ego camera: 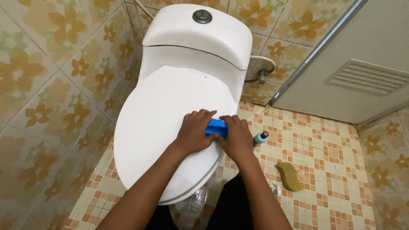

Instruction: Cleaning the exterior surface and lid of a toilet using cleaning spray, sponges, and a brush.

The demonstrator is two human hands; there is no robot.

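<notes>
Blue sponge (216, 127) lies on the closed toilet lid (166, 115) near its right edge, long axis running left-right between the hands; left hand (194, 132) and right hand (237, 137) both clamped on it, equally near.

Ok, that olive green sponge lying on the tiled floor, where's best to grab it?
Probably from above, pinching the olive green curved sponge across its narrow middle: it lies flat on the tiled floor, long and slim, with open tile along both long sides.
</notes>
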